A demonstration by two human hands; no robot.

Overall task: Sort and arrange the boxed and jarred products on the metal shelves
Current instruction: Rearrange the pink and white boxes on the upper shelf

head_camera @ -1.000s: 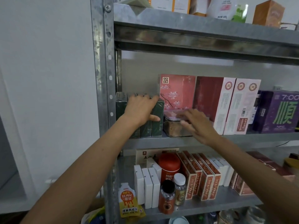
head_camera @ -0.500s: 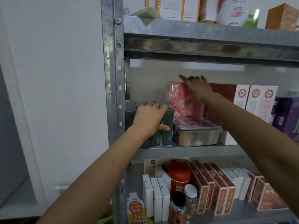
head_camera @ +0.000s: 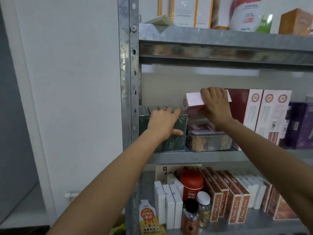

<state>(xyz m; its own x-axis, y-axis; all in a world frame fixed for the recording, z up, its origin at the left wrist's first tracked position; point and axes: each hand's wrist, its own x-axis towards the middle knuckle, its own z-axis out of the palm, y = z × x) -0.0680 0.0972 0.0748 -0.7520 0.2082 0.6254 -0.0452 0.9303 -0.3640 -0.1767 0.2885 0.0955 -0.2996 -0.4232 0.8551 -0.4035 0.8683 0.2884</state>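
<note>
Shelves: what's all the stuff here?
green boxes: several, green, middle shelf left
pink box: one, pink, middle shelf, tilted
clear tub: one, see-through, below pink box
tall boxes: at least two, red-and-white, middle shelf
purple box: one, purple, far right
red jar: one, red, lower shelf
bottles: two, black-capped, white-capped, lower shelf
patterned boxes: four together, red, lower shelf
white boxes: three, white, lower shelf left
pouch: one, yellow-orange, lower left
left hand: holds green boxes
right hand: grips pink box
</note>
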